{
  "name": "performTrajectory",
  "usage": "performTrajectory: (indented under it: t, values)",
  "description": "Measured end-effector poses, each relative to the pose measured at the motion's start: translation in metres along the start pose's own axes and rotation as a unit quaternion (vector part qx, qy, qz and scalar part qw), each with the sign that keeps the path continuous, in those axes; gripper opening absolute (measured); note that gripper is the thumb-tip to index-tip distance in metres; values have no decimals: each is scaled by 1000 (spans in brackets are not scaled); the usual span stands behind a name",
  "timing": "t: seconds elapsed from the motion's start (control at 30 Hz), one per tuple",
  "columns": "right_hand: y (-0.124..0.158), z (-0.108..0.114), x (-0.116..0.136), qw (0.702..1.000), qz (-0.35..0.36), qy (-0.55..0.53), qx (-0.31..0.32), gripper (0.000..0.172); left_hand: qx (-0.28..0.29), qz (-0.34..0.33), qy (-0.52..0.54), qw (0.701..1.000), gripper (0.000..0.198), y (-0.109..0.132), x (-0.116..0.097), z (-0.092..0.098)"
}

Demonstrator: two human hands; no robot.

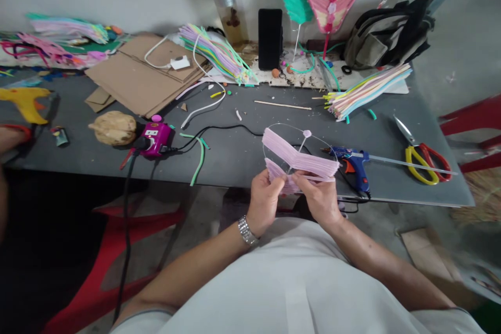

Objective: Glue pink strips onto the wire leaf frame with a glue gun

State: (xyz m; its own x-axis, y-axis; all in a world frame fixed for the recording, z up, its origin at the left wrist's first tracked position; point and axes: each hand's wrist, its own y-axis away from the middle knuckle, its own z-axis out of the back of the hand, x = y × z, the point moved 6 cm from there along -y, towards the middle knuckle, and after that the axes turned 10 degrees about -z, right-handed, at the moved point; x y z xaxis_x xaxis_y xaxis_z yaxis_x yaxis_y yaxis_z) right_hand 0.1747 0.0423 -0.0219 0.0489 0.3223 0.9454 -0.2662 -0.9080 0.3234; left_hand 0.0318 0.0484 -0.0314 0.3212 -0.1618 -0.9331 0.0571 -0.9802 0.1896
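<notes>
Left hand (264, 202) and right hand (319, 199) pinch pink pipe cleaners (299, 159) on a wire loop (274, 138)

Both hands' fingers (279, 182) are closed on the strands, held at 12 o'clock over the front edge of the counter (235, 167), apparently to press them flat against the loop. Further right, at 3 o'clock, a glue gun (352, 167) and scissors (425, 164) lie within easy reach.

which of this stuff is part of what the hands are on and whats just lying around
In hand:
left hand
right hand
pink strips
wire hoop

Lying about:
glue gun
scissors
cardboard
backpack
</notes>
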Motion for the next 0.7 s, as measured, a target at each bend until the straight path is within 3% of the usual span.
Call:
performTrajectory:
  t: [0.2,0.33,0.7]
  values:
    - [3,-2,1,998,6,-61,-4,17,5,-5,-15,1000,22,1,-1,-1]
    - [1,-7,0,994,-16,-103,35,17,7,-11,-7,1000,20,1,1,-1]
    - [5,-13,-2,993,-14,-108,38,19,7,-27,-30,999,22,2,-5,-1]
